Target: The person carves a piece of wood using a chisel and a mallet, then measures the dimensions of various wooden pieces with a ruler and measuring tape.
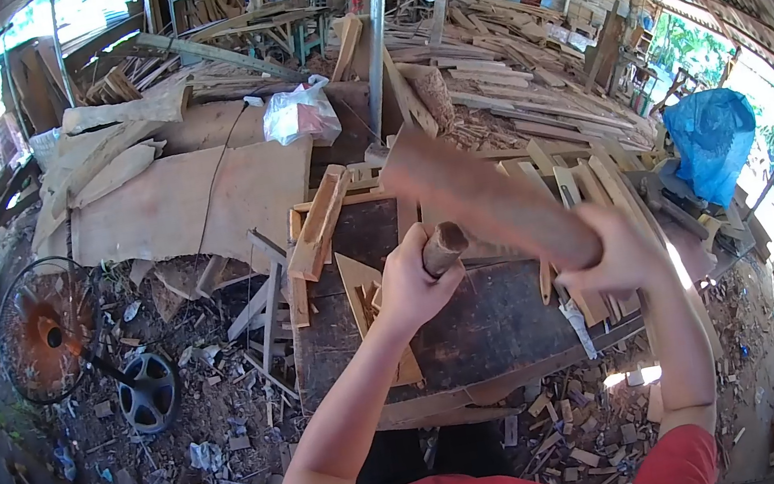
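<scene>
My left hand (418,281) is wrapped round a short, dark, round wooden handle (445,242), whose end points up at the camera; what lies beyond it is hidden. My right hand (611,252) grips the narrow end of a thick brown wooden mallet (480,192), blurred by motion and slanting up to the left over the dark workbench (482,328). The mallet's wide end is just above and left of my left hand. Left of the hands, a long box-like wooden piece (318,224) rests on the bench edge, near a triangular light wood piece (367,296).
A fan (52,331) with a round base stands at the left. Large planks (188,202) and a white plastic bag (300,114) lie behind it. A metal pole (380,35) rises beyond the bench. Wood strips and a blue bag (712,140) are at the right. Scraps cover the ground.
</scene>
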